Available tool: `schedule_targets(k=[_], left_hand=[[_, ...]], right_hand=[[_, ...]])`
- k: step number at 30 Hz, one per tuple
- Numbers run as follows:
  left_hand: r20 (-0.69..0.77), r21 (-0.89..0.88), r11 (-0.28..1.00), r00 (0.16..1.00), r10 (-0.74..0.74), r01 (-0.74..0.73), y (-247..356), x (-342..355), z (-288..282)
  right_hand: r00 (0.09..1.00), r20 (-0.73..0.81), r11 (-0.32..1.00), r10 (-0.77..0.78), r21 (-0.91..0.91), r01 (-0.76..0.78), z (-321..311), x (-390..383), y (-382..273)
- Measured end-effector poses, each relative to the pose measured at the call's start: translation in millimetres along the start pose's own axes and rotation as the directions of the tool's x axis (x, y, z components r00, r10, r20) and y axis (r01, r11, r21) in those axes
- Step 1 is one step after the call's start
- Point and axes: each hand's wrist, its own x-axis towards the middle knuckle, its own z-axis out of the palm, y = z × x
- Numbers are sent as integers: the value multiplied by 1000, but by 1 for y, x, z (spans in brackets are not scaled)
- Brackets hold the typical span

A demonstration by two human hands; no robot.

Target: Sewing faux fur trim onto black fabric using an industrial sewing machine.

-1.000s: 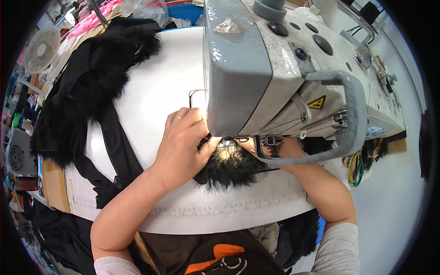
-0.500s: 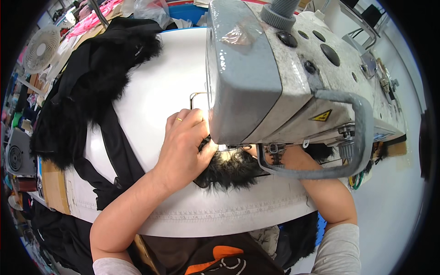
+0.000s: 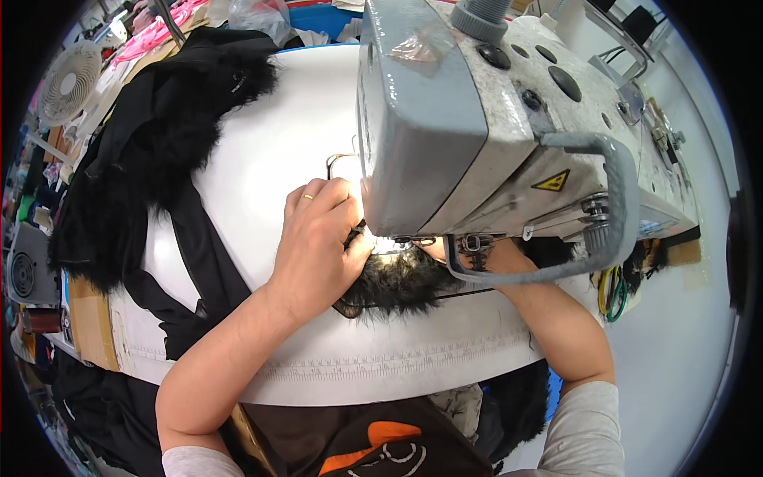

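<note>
A grey industrial sewing machine fills the upper middle, with a lit presser foot low at its head. A black fur piece lies under and in front of that foot. My left hand is closed on this fur at the left of the needle area, thumb beside the foot, a ring on one finger. My right hand reaches behind the looped grey guard to the fur's right side; its fingertips are mostly hidden by machine parts.
A white table with a ruler strip holds a black fur-trimmed garment on the left. A white fan stands at far left, pink cloth behind. Coloured cords hang at right. Black fabric lies below the left edge.
The view has shifted slightly. The fur under the foot sits a little differently; both hands stay at the needle area with only small movements.
</note>
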Motion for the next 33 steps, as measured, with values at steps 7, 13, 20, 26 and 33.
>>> schedule_targets(k=[7, 13, 20, 26, 33], left_hand=[[-8, 102, 994, 999, 33, -32, -1, -3, -1], [2, 119, 991, 998, 64, -64, 5, -4, -3], [146, 37, 990, 980, 133, -140, 11, -14, -19], [190, -71, 985, 968, 166, -155, 16, -23, -28], [262, -34, 990, 955, 138, -134, 19, -21, -35]], right_hand=[[866, 384, 913, 322, 117, -391, -31, 29, -22], [763, 568, 896, 308, 96, -433, -29, 18, -20], [851, 340, 745, 399, 420, -517, -58, 30, -45], [994, 60, 865, 87, 491, -106, -58, 21, -45], [991, 84, 898, 106, 419, -131, -48, 12, -36]])
